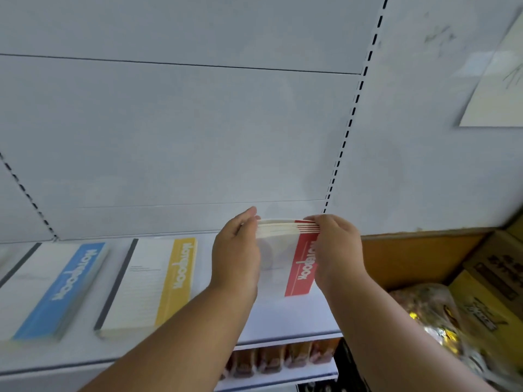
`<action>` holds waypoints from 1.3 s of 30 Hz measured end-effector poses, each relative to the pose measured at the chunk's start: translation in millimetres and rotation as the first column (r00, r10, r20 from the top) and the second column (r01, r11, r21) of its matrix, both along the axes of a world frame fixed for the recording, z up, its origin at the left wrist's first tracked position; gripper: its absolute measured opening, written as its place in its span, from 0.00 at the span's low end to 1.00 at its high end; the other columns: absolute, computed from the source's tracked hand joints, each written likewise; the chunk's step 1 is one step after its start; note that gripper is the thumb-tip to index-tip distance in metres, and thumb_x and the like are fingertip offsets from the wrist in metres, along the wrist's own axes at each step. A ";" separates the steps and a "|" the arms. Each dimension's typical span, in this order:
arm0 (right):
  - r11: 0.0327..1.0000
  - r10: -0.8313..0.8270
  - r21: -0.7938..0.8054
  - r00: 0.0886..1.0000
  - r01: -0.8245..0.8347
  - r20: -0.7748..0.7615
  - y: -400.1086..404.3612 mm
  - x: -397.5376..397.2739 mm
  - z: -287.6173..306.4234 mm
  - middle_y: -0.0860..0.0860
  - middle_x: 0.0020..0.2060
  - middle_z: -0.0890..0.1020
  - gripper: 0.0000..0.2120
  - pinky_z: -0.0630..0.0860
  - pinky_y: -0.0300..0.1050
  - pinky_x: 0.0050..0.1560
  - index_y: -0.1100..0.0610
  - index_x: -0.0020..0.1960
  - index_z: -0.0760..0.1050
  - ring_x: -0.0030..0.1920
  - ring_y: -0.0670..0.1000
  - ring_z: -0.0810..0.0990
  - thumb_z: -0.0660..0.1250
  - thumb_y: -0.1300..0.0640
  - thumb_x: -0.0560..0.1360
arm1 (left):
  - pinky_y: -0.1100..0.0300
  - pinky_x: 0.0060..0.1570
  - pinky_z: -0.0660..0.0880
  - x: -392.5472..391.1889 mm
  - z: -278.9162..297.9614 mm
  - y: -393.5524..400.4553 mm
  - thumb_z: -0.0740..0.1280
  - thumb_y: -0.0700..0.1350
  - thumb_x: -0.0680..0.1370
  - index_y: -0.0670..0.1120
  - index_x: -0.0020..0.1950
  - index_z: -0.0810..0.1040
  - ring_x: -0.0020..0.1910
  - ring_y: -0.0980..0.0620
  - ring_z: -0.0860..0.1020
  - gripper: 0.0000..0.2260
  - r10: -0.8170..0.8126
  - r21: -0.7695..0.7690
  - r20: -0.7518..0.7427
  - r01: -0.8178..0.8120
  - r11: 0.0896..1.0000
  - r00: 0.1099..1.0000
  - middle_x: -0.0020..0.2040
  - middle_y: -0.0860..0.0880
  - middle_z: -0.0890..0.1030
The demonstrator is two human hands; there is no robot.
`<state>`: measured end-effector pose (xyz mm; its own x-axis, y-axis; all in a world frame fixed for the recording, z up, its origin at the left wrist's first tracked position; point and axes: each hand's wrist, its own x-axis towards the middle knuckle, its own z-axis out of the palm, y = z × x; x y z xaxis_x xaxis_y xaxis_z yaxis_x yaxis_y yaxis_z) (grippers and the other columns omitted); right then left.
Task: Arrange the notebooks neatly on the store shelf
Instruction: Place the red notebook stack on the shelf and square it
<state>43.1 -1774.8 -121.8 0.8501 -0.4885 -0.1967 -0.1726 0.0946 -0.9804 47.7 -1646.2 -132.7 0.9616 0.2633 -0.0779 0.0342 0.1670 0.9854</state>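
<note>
A stack of white notebooks with a red stripe (285, 258) lies on the white store shelf (283, 318), near its right end. My left hand (236, 256) holds the stack's left side, and my right hand (336, 250) holds its right side, fingers curled over the far corner. To the left, a yellow-striped notebook stack (150, 284) lies flat on the shelf. Further left lies a blue-striped notebook stack (53, 290). Both hands hide parts of the red stack's edges.
The white back panel (198, 137) with a slotted upright (348, 128) rises behind the shelf. Cardboard boxes (424, 258) and a plastic bag of goods (430, 315) sit to the right. A lower shelf with packaged items (283, 360) shows below. A paper sheet (498, 89) hangs at the upper right.
</note>
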 end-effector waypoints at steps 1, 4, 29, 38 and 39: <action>1.000 0.014 0.003 1.000 -0.014 -0.009 -0.9 1.1 1.8 0.59 0.40 0.85 0.14 0.82 0.59 0.50 0.55 0.41 0.83 0.40 0.59 0.83 0.60 0.57 0.79 | 0.56 0.59 0.76 1.4 0.7 -0.5 0.62 0.44 0.80 0.55 0.55 0.84 0.56 0.56 0.80 0.12 0.014 -0.020 -0.006 -0.014 1.000 1.000 0.51 0.60 0.84; 0.992 0.119 -0.033 0.993 -0.118 0.012 -1.6 4.4 4.0 0.58 0.39 0.84 0.12 0.82 0.57 0.46 0.57 0.44 0.79 0.40 0.59 0.83 0.67 0.48 0.78 | 0.50 0.54 0.79 -0.1 2.8 -3.4 0.60 0.47 0.80 0.57 0.49 0.85 0.52 0.52 0.81 0.13 0.058 -0.007 -0.033 -0.058 0.998 0.998 0.48 0.59 0.84; 0.899 0.435 -0.073 0.867 -0.431 0.243 -27.7 -9.1 -63.4 0.46 0.58 0.83 0.27 0.80 0.38 0.54 0.39 0.70 0.69 0.57 0.41 0.82 0.46 0.31 0.77 | 0.68 0.33 0.76 -9.3 -60.6 11.3 0.64 0.66 0.67 0.63 0.57 0.71 0.53 0.56 0.80 0.20 -0.245 0.310 0.069 0.212 0.927 0.967 0.52 0.62 0.80; 0.948 0.290 -0.227 0.898 -0.223 0.330 -11.3 -20.0 -78.3 0.31 0.52 0.80 0.18 0.75 0.27 0.51 0.41 0.68 0.67 0.58 0.35 0.78 0.52 0.46 0.79 | 0.80 0.50 0.69 -18.0 -75.3 15.5 0.61 0.54 0.75 0.52 0.76 0.62 0.61 0.73 0.71 0.29 -0.317 0.332 0.123 0.262 0.906 0.940 0.65 0.62 0.74; 0.944 0.305 -0.222 0.904 -0.244 0.299 -10.6 -19.9 -83.7 0.32 0.52 0.80 0.18 0.75 0.28 0.51 0.39 0.67 0.66 0.58 0.36 0.78 0.51 0.45 0.79 | 0.81 0.51 0.68 -17.5 -80.9 15.8 0.61 0.55 0.75 0.52 0.77 0.60 0.63 0.70 0.70 0.30 -0.325 0.331 0.100 0.277 0.902 0.940 0.67 0.61 0.73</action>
<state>23.2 -1785.4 -205.6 0.9570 -0.2273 0.1802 0.1640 -0.0886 -0.9825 30.2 -1630.4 -213.6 0.9925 -0.0533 0.1103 -0.1168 -0.1395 0.9833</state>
